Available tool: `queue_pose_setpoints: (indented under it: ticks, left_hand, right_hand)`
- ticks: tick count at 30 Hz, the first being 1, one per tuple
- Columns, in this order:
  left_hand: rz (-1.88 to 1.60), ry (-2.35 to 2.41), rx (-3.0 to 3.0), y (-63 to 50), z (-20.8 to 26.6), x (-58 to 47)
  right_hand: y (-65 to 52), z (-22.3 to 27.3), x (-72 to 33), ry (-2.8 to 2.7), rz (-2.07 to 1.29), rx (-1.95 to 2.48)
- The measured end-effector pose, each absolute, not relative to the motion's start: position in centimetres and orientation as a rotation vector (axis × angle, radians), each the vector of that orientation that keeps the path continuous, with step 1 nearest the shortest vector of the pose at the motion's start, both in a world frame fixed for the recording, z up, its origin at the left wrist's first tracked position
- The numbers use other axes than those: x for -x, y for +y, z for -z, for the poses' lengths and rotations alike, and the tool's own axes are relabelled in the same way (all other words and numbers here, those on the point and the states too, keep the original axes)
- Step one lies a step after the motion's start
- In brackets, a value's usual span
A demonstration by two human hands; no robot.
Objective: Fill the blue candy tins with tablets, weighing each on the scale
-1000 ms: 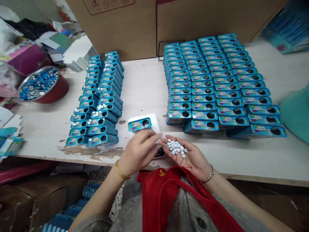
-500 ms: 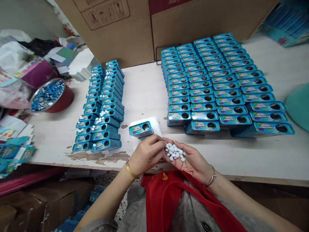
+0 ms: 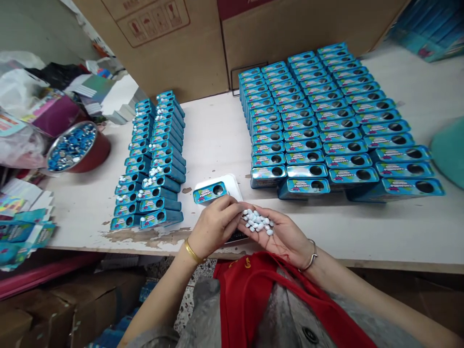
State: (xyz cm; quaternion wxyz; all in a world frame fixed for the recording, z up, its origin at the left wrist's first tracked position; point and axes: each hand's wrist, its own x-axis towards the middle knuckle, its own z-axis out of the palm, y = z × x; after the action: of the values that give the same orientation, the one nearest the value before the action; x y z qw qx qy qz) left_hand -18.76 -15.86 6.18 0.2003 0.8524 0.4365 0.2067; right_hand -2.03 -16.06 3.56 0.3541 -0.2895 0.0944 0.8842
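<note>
My right hand (image 3: 286, 236) lies palm up and cupped, holding a small heap of white candies (image 3: 258, 221). At the palm's edge, my left hand (image 3: 216, 223) has its fingers bent and pressed together against the candies; whatever they pinch is hidden. Just beyond the left fingers, a blue candy tin (image 3: 209, 192) with a round hole in its top rests on a white flat device (image 3: 234, 184). Part of that device, with a dark area at its front, is covered by my hands.
Rows of blue tins (image 3: 308, 130) with round holes stand at right. Two columns of tins (image 3: 165, 169) at left have white candies on several tops. A red bowl (image 3: 96, 153) holds shiny blue and silver pieces. Cardboard boxes (image 3: 174, 53) wall the back; a turquoise round thing (image 3: 449, 152) sits far right.
Both hands have shifted slightly left and up in the view, and the candies in the right palm have moved with them. The tin on the white device stays in place.
</note>
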Motion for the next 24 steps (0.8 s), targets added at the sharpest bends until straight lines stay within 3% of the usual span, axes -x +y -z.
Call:
queue_pose_setpoints:
  ticks: [6, 13, 20, 24]
  left_hand:
    - [-1.162, 1.592, -2.32, -15.8, -7.4, 21.1]
    - [-0.797, 1.697, -2.544, -14.7, -7.0, 21.6]
    - [-1.209, 2.045, -2.109, -20.9, -7.7, 25.2]
    - [-1.32, 2.336, -1.786, -27.5, -7.2, 26.2]
  right_hand:
    - [-16.1, -3.7, 1.2, 0.205, -2.286, 0.834]
    - [-16.2, -3.3, 0.5, 0.191, -2.272, 0.892]
    - [-17.3, -3.4, -1.8, 0.162, -2.175, 1.233]
    - [-18.7, -2.9, -3.3, 0.092, -2.279, 1.406]
